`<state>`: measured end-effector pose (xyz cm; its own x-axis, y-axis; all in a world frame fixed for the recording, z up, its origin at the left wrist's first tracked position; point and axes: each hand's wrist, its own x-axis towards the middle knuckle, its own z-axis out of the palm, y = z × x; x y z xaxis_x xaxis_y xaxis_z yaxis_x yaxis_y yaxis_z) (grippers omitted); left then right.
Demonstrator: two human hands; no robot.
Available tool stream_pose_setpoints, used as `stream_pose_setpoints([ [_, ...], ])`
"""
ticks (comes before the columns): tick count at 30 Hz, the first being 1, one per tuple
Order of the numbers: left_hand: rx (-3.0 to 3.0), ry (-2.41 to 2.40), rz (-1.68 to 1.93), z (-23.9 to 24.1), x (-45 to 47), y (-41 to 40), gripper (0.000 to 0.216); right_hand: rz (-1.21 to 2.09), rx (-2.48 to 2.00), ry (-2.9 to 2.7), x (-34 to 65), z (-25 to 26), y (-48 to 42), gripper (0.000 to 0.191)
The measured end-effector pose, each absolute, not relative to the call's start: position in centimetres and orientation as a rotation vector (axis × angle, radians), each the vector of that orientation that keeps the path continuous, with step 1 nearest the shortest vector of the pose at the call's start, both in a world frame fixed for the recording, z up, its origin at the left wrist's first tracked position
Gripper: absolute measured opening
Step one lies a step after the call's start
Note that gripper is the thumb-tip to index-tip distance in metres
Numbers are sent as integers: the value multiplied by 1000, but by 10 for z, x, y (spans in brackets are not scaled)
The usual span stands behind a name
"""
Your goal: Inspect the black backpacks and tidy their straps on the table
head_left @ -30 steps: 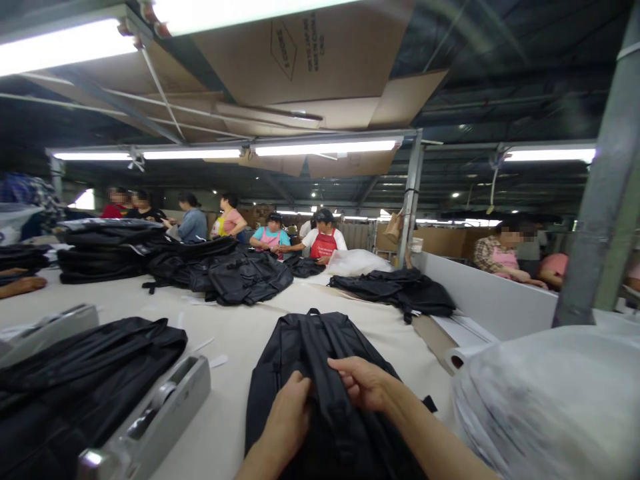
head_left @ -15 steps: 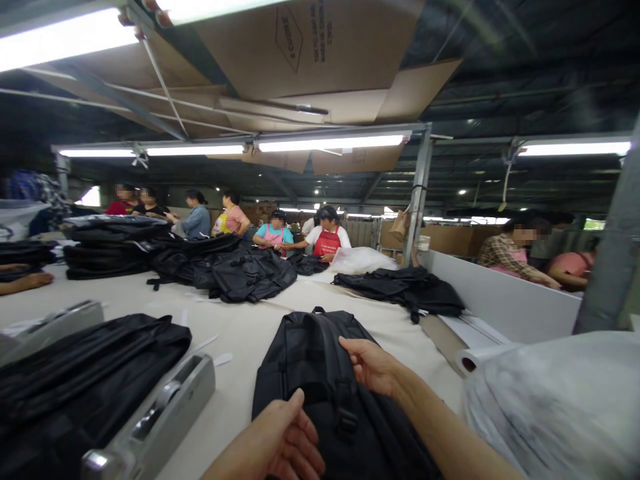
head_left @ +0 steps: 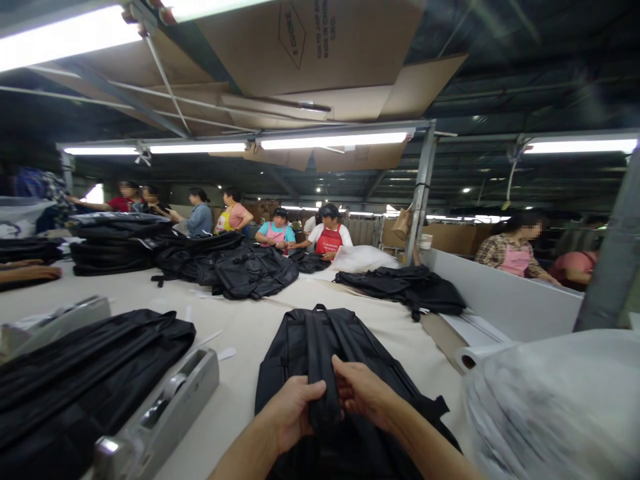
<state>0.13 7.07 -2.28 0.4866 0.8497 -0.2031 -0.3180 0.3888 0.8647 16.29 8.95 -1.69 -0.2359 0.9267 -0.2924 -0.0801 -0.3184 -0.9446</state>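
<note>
A black backpack lies flat on the cream table right in front of me, straps up and top handle pointing away. My left hand is closed around one shoulder strap near the middle of the bag. My right hand pinches the same strap from the other side, thumbs nearly meeting.
A metal tape dispenser and a pile of black bags lie at my left. More black backpacks are heaped farther along the table. Clear plastic bags bulge at my right beside a white divider. Several people work at the far end.
My left hand, which had dropped back toward me, has come forward and closed on the strap again. My right hand slid back to meet it.
</note>
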Motion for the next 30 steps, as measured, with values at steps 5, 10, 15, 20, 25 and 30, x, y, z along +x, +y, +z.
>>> stream_pose_setpoints([
  [5, 831, 698, 849, -14, 1, 70, 24, 2161, -1126, -1060, 157, -29, 71, 75],
  [10, 820, 672, 808, -5, -3, 70, 28, 2186, -838, -793, 141, -34, 73, 69],
  [15, 869, 717, 740, -14, -11, 68, 37, 2119, -836, -823, 134, -29, 83, 63],
  [20, 909, 747, 759, -27, -16, 70, 49, 2048, -844, -816, 124, -23, 92, 60],
  [25, 928, 766, 743, -27, -17, 69, 51, 2067, -903, -918, 125, -32, 99, 56],
  [30, 909, 728, 794, -17, -20, 57, 43, 1941, -909, -1040, 132, -34, 98, 37],
])
